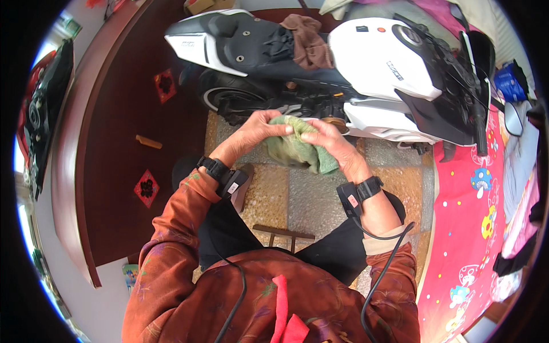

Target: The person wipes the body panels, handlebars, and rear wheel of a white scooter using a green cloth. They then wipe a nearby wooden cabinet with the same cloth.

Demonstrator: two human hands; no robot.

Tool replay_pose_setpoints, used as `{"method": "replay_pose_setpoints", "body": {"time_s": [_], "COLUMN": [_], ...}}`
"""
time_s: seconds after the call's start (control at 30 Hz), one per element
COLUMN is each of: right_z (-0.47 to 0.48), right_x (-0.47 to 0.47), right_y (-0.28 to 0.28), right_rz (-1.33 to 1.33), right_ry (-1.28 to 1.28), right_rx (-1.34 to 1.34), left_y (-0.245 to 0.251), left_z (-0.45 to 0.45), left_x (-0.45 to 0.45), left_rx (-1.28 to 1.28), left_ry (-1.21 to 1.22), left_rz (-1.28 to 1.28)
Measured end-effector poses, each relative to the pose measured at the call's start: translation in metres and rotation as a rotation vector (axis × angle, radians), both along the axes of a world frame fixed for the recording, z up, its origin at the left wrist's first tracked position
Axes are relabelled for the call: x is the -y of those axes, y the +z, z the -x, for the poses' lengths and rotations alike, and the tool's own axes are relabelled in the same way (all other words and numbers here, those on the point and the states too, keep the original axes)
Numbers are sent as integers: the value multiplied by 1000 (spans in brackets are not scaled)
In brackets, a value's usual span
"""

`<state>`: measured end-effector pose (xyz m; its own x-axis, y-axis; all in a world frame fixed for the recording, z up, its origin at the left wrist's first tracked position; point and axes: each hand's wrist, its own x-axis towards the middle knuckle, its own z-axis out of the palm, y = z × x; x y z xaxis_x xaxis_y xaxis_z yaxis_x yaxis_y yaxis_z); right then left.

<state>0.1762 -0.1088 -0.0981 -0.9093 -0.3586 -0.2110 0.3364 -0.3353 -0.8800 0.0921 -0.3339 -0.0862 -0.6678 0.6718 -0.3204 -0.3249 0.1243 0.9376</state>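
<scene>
Both of my hands grip a crumpled green cloth (300,145) in front of the lower side of a white and black toy-like motorcycle (381,60). My left hand (259,130) pinches the cloth's upper left part, its thumb pointing right. On the other side, my right hand (332,143) has its thumb and fingers closed on the upper right part. The lower folds hang over the tiled floor and look slightly blurred. Across the motorcycle's black seat (231,43) lie a brown cloth (308,40) and a dark cloth (279,44).
To the left stands a dark reddish-brown wooden panel (120,107) bearing red diamond stickers (147,188) and a yellowish strip (149,142). A red, mushroom-patterned cloth (463,223) hangs at the right. The handlebar grip (480,133) and a mirror (513,119) jut out there. Cables run from both wrist devices.
</scene>
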Motion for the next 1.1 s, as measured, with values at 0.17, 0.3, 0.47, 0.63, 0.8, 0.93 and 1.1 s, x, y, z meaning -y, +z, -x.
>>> {"method": "replay_pose_setpoints", "body": {"time_s": [0.17,0.3,0.47,0.63,0.8,0.93,1.1], "right_z": [-9,-18,29,92,130,148,155], "right_x": [42,63,76,99,123,132,137], "right_y": [-11,2,-17,-72,-109,-119,-121], "right_rz": [-115,292,-23,-1470,-1743,-1841,-1774], "right_ry": [334,-175,-439,-181,234,355,420], "right_rx": [217,155,-18,-1138,-1213,-1092,-1175], "left_y": [-28,-58,-72,-113,-173,-199,-209], "left_z": [-18,-56,-61,-58,-15,32,81], "left_x": [28,24,20,14,14,30,70], "left_rx": [94,170,625,699,359,63,-146], "left_ry": [249,186,173,318,810,1036,1353], "left_rz": [-202,-384,-604,-507,-43,362,495]}}
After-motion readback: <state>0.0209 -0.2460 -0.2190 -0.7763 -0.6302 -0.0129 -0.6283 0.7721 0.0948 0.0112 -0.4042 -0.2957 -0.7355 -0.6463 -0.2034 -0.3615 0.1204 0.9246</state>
